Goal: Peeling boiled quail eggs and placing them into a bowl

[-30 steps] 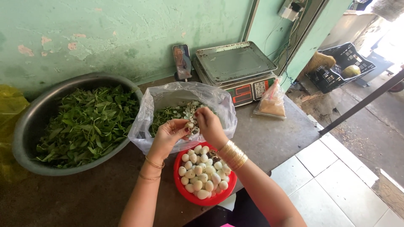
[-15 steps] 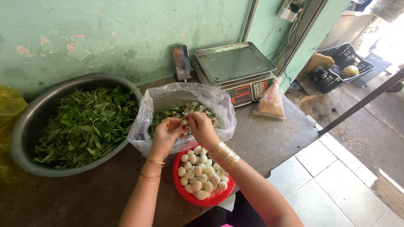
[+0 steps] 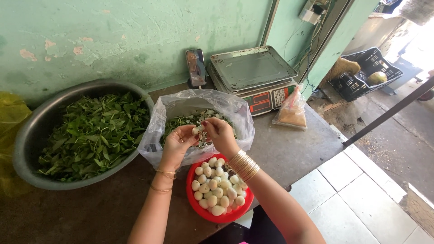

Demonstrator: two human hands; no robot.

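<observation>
Fingers: the fingertips of both hands met over one small pale egg [image 3: 195, 131], pinched around it above the open bag; the grip looked like peeling, as bits of shell seemed to cling at the nails.
Left hand: the left hand [image 3: 177, 143] cupped the egg from below, thumb and forefinger closed on it, thin gold bangles at the wrist.
Right hand: the right hand [image 3: 220, 134] bent over the egg from the other side, fingertips picking at it, a stack of gold bangles [image 3: 243, 165] on the forearm.
Egg in hand: held in the air between the two hands, just above the mouth of the clear plastic bag [image 3: 199, 119], not touching it.
Bag: it stood open on the table and held pale shell scraps mixed with green trimmings.
Bowl below: a round red plastic bowl [image 3: 195, 204] sat just under the wrists at the table's edge, filled with small whitish eggs [image 3: 214, 190].
Progress: judging by the heap, most of the eggs lay bare in the red bowl and one was being worked; no pile of unpeeled ones could be made out.
Further out: a large grey metal basin of green leaves [image 3: 86, 135] stood to the left, a flat-topped digital scale [image 3: 253, 72] and a small upright phone [image 3: 195, 68] stood against the green wall, and a little knotted bag of tan powder [image 3: 291, 113] lay beside the scale.
</observation>
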